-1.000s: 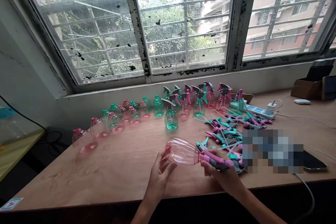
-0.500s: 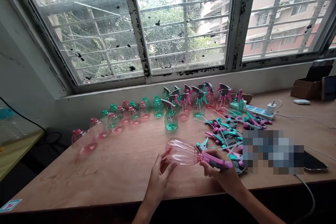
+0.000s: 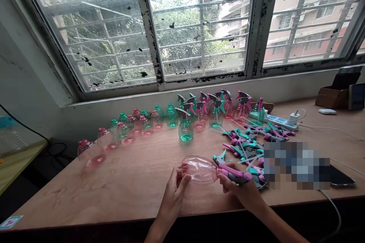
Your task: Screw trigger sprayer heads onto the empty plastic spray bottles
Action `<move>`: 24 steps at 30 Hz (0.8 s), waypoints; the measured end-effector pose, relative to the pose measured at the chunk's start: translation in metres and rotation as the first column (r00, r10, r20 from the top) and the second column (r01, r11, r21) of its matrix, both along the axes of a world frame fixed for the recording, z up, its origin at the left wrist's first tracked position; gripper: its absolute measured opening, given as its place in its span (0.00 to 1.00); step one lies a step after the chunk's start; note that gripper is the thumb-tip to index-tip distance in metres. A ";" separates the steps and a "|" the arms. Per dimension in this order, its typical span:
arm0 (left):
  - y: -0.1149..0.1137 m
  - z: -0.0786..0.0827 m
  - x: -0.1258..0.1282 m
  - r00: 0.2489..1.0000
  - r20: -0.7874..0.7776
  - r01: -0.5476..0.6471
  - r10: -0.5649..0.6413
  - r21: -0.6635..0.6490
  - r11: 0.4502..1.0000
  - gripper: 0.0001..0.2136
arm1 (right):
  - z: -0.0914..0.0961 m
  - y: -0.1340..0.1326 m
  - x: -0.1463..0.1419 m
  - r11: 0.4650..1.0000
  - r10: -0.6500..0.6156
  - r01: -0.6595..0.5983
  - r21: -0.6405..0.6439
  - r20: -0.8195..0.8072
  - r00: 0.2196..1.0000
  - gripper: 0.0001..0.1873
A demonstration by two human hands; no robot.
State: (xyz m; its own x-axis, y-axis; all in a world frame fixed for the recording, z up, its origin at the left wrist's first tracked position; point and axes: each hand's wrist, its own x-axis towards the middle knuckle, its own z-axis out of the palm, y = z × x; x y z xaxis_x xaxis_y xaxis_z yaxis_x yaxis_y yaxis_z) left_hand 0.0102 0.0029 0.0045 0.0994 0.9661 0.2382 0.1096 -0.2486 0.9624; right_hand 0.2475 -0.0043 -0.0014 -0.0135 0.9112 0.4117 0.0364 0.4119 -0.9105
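A clear pink spray bottle lies sideways in the air above the front of the table, its base to the left. My left hand grips it by the base, fingers behind and thumb in front. Around its neck and the pink-and-grey spray head my right hand is closed; the fingers hide part of the joint, so I cannot tell how tightly the head sits. Beyond the bottle stands a green spray bottle with a head on it. Just right of my hold, a turquoise-and-grey spray head lies loose.
Several headless pink and green bottles stand at the back left, several with spray heads at the back centre. Loose spray heads with tubes pile up at right. A power strip, cables and a phone lie further right.
The pink bottle's body has dropped slightly and turned a little on its axis, its base now nearer the left palm. Both hands stay almost where they were.
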 end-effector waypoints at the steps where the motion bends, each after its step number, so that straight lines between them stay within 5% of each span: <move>1: 0.000 0.000 0.000 1.000 -0.002 0.004 -0.004 0.005 1.000 0.17 | 0.001 -0.001 -0.001 1.000 0.000 0.000 -0.013 -0.017 1.000 0.14; 9: -0.007 0.003 0.006 0.995 -0.077 -0.052 0.057 0.062 0.997 0.25 | 0.000 -0.001 -0.002 1.000 0.011 -0.011 -0.027 -0.025 1.000 0.15; 17: -0.005 0.003 0.003 0.996 -0.055 -0.070 0.072 0.041 0.997 0.16 | 0.000 0.000 0.000 1.000 0.012 -0.012 0.003 0.053 0.999 0.13; 24: -0.006 0.006 0.008 0.993 -0.064 -0.089 0.097 0.118 0.989 0.24 | 0.000 -0.001 -0.002 0.998 -0.055 0.055 -0.012 0.020 0.998 0.14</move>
State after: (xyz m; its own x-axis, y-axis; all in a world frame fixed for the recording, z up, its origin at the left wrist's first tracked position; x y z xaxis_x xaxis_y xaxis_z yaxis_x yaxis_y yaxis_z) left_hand 0.0179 -0.0033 0.0109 0.0310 0.9385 0.3439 0.2031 -0.3428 0.9172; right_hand 0.2457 -0.0051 -0.0011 0.0287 0.9157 0.4007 0.0770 0.3977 -0.9143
